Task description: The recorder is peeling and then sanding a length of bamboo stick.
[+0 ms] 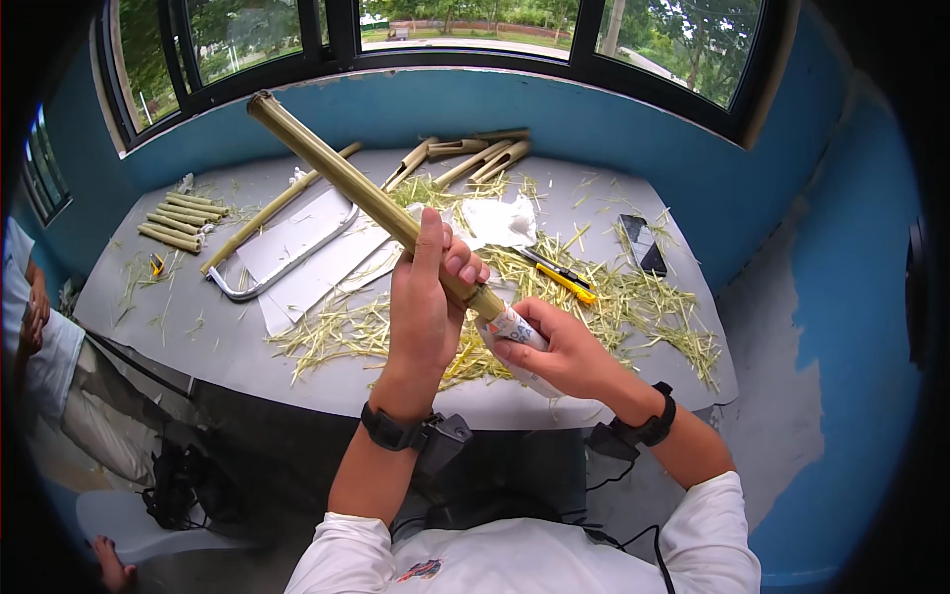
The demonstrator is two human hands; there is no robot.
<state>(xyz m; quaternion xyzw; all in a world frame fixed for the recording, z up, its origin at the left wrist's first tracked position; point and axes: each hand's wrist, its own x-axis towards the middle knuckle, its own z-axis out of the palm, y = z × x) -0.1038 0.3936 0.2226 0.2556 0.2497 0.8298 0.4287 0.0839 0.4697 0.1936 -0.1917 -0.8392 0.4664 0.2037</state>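
Note:
A long bamboo tube (336,172) slants over the table, its far end up toward the window at the left. My left hand (426,302) is closed around its lower part, thumb laid along the tube. At the near end, my right hand (566,348) grips a white sheet with coloured print (517,329), which is curled around the bamboo. The fingers hide part of that sheet, and what its inner face is like cannot be seen. Pale bamboo shavings (633,315) lie on the table beneath both hands.
On the grey table (237,342) are a yellow utility knife (569,284), a phone (641,245), a hacksaw (287,269), papers (287,300), crumpled tissue (500,220), short bamboo pieces (183,218) and cut bamboo tubes (485,163). Another person (59,366) is at the left.

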